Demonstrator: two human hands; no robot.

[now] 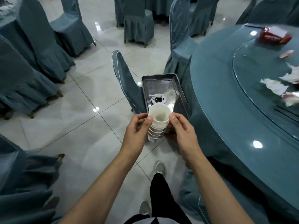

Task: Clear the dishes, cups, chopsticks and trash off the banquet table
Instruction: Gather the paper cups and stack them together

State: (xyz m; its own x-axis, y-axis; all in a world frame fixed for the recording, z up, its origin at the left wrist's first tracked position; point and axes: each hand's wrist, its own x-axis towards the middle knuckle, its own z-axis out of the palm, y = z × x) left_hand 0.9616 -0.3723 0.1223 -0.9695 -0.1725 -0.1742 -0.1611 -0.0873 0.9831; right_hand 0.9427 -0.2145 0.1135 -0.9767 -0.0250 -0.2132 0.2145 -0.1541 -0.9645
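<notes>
A round counter (226, 97) draped in blue-grey cloth fills the right side of the frame, its glass turntable (258, 75) carrying crumpled napkins (273, 85) at the right edge, a red box (275, 36) at the upper right and dark chopsticks (286, 113) near the turntable rim. The floor (84, 110) is glossy pale tile with ceiling lights mirrored in it, and it lies open through the middle of the frame from the lower centre toward the top. Cloth-covered chairs (48, 46) line the left side and the top, and another cloth-covered counter edge shows at the upper left. In the centre a metal tray (161, 81) lies on a covered chair (127, 81) just beside the round counter's edge; it holds a small white dish (158, 100) with dark residue and a spoon. In front of the tray, the left hand (135, 131) and right hand (182, 131) grasp a stack of white cups (157, 125) between them, fingers (149, 118) curled against the top cup's sides from left and right. The stack hangs above the tray's near edge. The person's shoes (159, 168) stand on the tile at the lower centre.
</notes>
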